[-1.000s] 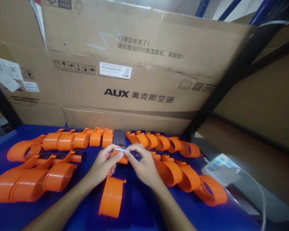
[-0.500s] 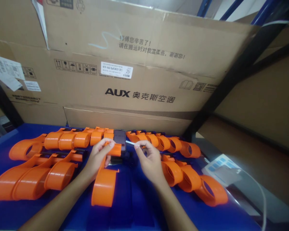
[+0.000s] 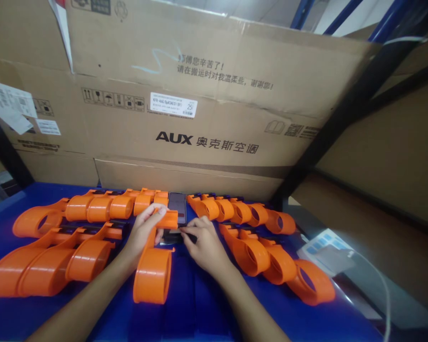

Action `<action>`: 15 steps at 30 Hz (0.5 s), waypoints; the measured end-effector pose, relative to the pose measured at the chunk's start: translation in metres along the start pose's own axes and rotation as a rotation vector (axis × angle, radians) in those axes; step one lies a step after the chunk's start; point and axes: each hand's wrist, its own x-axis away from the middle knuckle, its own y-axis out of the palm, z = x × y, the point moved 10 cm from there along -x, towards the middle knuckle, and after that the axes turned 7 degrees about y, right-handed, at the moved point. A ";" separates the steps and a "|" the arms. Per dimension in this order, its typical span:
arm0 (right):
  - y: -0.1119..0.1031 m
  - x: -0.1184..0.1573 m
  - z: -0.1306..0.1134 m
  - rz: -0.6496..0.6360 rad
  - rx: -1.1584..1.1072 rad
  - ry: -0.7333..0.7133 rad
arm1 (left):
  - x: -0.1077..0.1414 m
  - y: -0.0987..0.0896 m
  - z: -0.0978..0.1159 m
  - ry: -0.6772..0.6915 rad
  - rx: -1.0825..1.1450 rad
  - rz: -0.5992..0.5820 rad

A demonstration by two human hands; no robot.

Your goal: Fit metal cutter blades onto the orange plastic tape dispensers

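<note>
My left hand (image 3: 146,232) is closed around the upper arm of an orange plastic piece (image 3: 151,275), whose wide ring hangs below the fingers. The piece's short channel-shaped end sticks out to the right between thumb and fingers. Just right of that end, my right hand (image 3: 202,242) is closed, thumb and fingertips pinched together close to the channel's lower edge. What those fingertips hold is hidden. Behind both hands a phone (image 3: 177,205) lies on the blue surface (image 3: 185,294). Beneath the fingertips are dark items (image 3: 171,237) that I cannot make out.
Several similar orange pieces (image 3: 89,259) stand in two rows at left, with dark parts at their ends. More orange pieces (image 3: 280,263) line the right side. A large cardboard box (image 3: 214,104) forms the back. A white box with a cable (image 3: 328,249) sits at far right.
My right hand has moved left and down to the orange piece's channel end. The white ridged strip it pinched before no longer shows. My left hand has barely shifted.
</note>
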 end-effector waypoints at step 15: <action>-0.050 0.003 -0.021 0.124 -0.339 -0.009 | 0.001 -0.001 -0.014 -0.078 -0.034 0.079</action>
